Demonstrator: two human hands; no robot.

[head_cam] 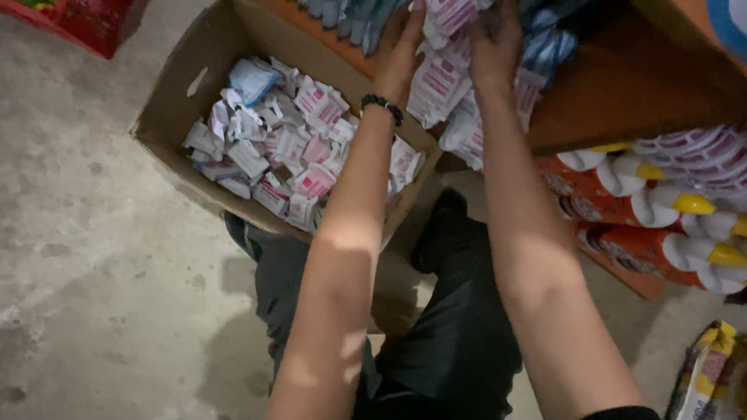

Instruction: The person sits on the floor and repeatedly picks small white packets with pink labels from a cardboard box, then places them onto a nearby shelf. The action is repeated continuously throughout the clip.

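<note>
a: sachets (447, 74), pink and white, hang bunched at the edge of a wooden shelf (630, 85), above a concrete floor (101, 272).
b: and the hands?
a: left hand (405, 43) and right hand (494, 35) both closed on the bunch, arms stretched up over a cardboard box (183, 70) of more packets.
</note>
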